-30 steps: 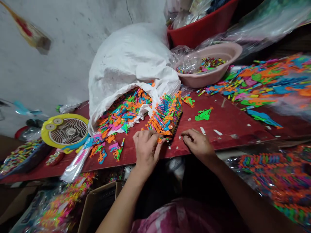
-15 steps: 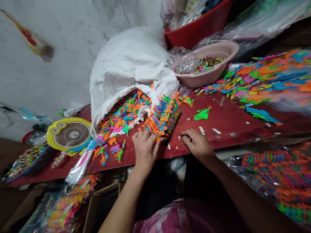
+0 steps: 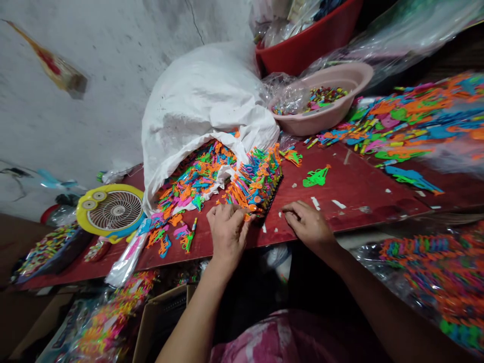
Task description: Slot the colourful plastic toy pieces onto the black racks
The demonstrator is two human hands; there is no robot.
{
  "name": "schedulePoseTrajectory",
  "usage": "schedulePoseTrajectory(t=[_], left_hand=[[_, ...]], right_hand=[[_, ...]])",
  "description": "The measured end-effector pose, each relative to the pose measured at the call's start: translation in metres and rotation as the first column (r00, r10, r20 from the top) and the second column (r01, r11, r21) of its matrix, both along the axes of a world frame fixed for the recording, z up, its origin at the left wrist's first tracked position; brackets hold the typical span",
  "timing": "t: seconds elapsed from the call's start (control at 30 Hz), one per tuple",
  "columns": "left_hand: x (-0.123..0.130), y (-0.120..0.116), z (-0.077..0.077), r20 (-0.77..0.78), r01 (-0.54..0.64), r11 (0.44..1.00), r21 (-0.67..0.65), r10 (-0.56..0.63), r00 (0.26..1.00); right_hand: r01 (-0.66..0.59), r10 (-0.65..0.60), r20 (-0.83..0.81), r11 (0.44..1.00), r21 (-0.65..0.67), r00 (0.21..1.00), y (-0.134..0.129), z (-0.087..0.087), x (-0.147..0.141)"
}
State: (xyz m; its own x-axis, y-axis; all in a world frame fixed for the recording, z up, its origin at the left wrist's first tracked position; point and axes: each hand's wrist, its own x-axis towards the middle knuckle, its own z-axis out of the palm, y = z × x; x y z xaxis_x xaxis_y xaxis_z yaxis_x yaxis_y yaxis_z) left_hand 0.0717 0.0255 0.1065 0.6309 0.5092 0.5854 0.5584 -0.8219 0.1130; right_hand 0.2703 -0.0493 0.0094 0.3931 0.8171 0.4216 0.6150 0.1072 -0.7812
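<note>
My left hand (image 3: pixel 228 229) is closed at the near end of a dense row of upright colourful plastic pieces (image 3: pixel 259 184). At its fingertips an orange plastic piece (image 3: pixel 247 218) shows, partly hidden by the fingers. The row stands on a dark base, of which only the right edge is visible. To the right of it, my right hand (image 3: pixel 308 222) is low over the red tabletop (image 3: pixel 287 194) with curled fingers; whatever is in them cannot be made out. A flat green plastic piece (image 3: pixel 316 176) lies beyond that hand.
Behind the row, a large white sack (image 3: pixel 204 91) spills similar pieces. A yellow fan (image 3: pixel 113 209) stands left. At the back right are a pink basin (image 3: pixel 325 116) of small beads and a red tub (image 3: pixel 310 48). More pieces (image 3: pixel 416 126) cover the table's right side.
The whole view has shifted very slightly. Both hands keep nearly the same place and pose, and the plastic pieces lie as before.
</note>
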Motion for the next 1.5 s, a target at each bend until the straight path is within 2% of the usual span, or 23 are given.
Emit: schedulePoseTrajectory(t=[0.4, 0.53, 0.7, 0.9, 1.0, 1.13, 1.27, 1.4, 1.5], left_hand=[[0.001, 0.004, -0.006, -0.019, -0.007, 0.999, 0.038, 0.008, 1.000], [0.002, 0.005, -0.001, -0.097, -0.029, 0.998, 0.050, 0.033, 0.995], [0.006, 0.007, 0.006, -0.189, -0.077, 0.997, -0.007, 0.074, 0.979], [0.013, 0.013, 0.014, -0.256, -0.098, 0.995, -0.033, 0.086, 0.963], [0.016, 0.017, 0.016, -0.250, -0.085, 0.994, -0.065, 0.066, 0.966], [0.021, 0.025, 0.014, -0.198, -0.085, 0.988, -0.131, 0.058, 0.978], [0.023, 0.035, 0.010, -0.046, -0.072, 0.974, -0.216, 0.063, 0.997], [0.024, 0.044, 0.009, -0.038, -0.031, 0.973, -0.227, 0.023, 0.999], [0.023, 0.053, 0.010, -0.020, -0.053, 0.962, -0.267, 0.050, 0.999]], right_hand=[[-0.004, 0.004, -0.002, 1.000, 0.012, 1.000, 0.000, 0.000, 0.000], [-0.006, 0.006, 0.001, 1.000, 0.015, 1.000, -0.001, 0.001, 0.001], [-0.016, 0.017, 0.002, 1.000, -0.012, 1.000, 0.000, 0.004, -0.001], [-0.053, 0.056, 0.035, 0.995, -0.080, 0.998, 0.012, 0.009, -0.020], [-0.073, 0.073, 0.010, 0.996, -0.056, 0.997, 0.024, 0.009, -0.030], [-0.020, 0.022, 0.035, 0.997, -0.069, 0.999, 0.036, 0.007, -0.037], [-0.005, 0.008, 0.028, 0.995, -0.096, 1.000, 0.042, 0.006, -0.035], [0.027, -0.032, -0.047, 0.994, -0.102, 0.998, 0.048, 0.006, -0.030], [-0.016, 0.014, -0.032, 0.996, -0.086, 0.999, 0.053, 0.006, -0.027]])
